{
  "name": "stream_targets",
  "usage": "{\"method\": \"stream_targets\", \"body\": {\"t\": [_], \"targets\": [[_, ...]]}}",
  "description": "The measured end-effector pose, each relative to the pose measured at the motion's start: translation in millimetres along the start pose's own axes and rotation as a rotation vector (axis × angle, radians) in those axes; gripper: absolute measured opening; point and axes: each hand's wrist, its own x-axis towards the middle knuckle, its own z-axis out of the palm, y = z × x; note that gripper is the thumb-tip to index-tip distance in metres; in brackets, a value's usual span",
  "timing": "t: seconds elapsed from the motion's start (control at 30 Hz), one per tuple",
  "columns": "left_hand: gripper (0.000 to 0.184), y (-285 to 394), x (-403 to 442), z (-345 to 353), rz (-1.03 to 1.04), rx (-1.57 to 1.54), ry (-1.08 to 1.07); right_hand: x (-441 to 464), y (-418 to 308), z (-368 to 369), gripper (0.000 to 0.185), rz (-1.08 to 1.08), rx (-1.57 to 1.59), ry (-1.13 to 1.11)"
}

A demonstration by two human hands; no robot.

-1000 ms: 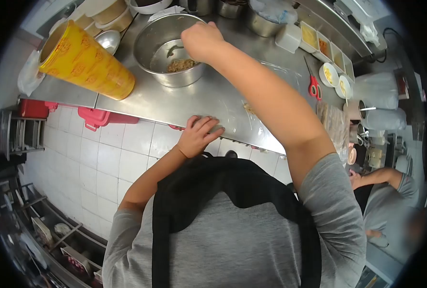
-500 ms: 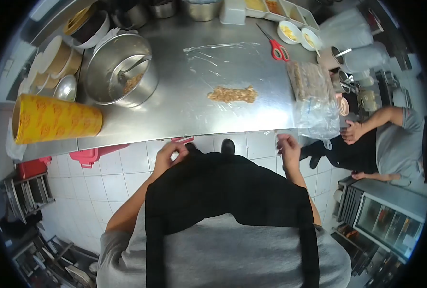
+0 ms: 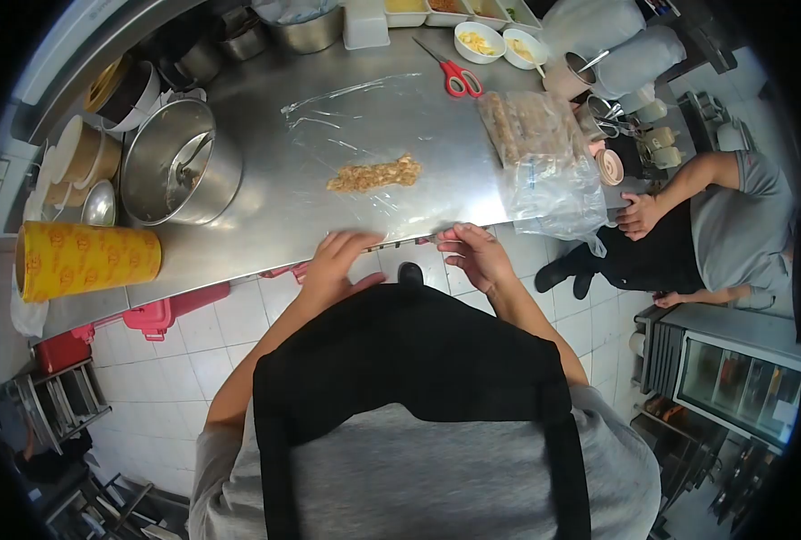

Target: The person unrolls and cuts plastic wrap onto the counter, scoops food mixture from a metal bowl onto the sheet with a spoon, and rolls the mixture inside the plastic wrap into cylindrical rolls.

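Note:
A strip of brownish food mixture (image 3: 373,173) lies on a sheet of clear plastic film (image 3: 328,135) spread over the steel counter (image 3: 265,202). My left hand (image 3: 336,264) is at the counter's front edge, by the film's near left side, fingers apart. To its right, my right hand (image 3: 474,255) is at the same edge with its fingers curled; whether it pinches the thin film cannot be made out. A steel pot (image 3: 225,171) with a spoon inside stands left of the film.
A yellow patterned roll (image 3: 90,259) lies at the left beside stacked tubs. Red scissors (image 3: 462,79), white bowls (image 3: 479,43) and a bagged stack of food (image 3: 544,148) are on the right. A co-worker (image 3: 733,216) stands at the far right.
The view has shifted right. My right hand has left the pot and come back to the counter's front edge. My left hand is now at the edge near the film, and both hands are closer together.

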Motion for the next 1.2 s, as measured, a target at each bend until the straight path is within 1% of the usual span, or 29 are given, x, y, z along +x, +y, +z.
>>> {"method": "stream_targets", "body": {"t": [0.03,0.07,0.1,0.2,0.3,0.37,0.4,0.47,0.57,0.63,0.7,0.8,0.9,0.97,1.0,1.07,1.1,1.17,1.2], "targets": [[0.051,7,21,10,0.088,0.142,0.038,1,-3,1,0.016,-0.005,0.061,-0.046],[0.05,14,37,25,0.094,0.22,0.067,-1,-10,8,0.017,-0.041,0.125,-0.108],[0.048,15,47,36,0.092,0.306,0.096,-3,-15,17,0.017,-0.052,0.183,-0.122],[0.037,-5,58,52,0.156,0.548,0.182,-4,-27,40,0.018,-0.085,0.32,-0.165],[0.029,-28,34,24,0.017,0.664,0.257,0,-30,43,0.018,-0.102,0.345,-0.1],[0.017,-49,4,8,-0.057,0.754,0.299,7,-32,35,0.018,-0.113,0.377,-0.073],[0.015,-52,-5,-5,-0.113,0.72,0.322,11,-34,31,0.018,-0.116,0.394,-0.058],[0.01,-52,-17,-27,-0.222,0.653,0.367,17,-41,30,0.017,-0.087,0.435,-0.104],[0.012,-68,6,-57,-0.236,0.335,0.349,39,-55,35,0.017,-0.082,0.505,-0.122],[0.016,-88,30,-65,-0.453,0.302,0.364,63,-73,51,0.018,-0.092,0.499,-0.067],[0.015,-93,60,-65,-0.639,0.11,0.386,89,-84,62,0.02,-0.083,0.453,-0.013],[0.011,-121,86,-55,-0.551,0.435,0.422,131,-96,70,0.021,-0.08,0.381,0.025],[0.01,-122,109,-52,-0.67,0.571,0.462,160,-99,74,0.022,-0.097,0.287,0.075],[0.012,-124,118,-57,-0.766,0.499,0.431,175,-102,72,0.025,-0.092,0.212,0.09],[0.013,-125,124,-61,-0.811,0.462,0.419,178,-103,71,0.026,-0.14,0.184,0.11],[0.017,-138,135,-70,-0.859,-0.351,0.528,178,-109,74,0.031,-0.249,0.129,0.137],[0.018,-142,136,-72,-0.852,-0.76,0.548,172,-107,74,0.032,-0.303,0.026,0.132],[0.021,-127,134,-75,-0.772,-0.734,0.614,154,-99,70,0.037,-0.405,-0.178,0.129],[0.023,-121,134,-77,-0.731,-0.721,0.647,143,-93,69,0.039,-0.686,-0.568,0.088]]}}
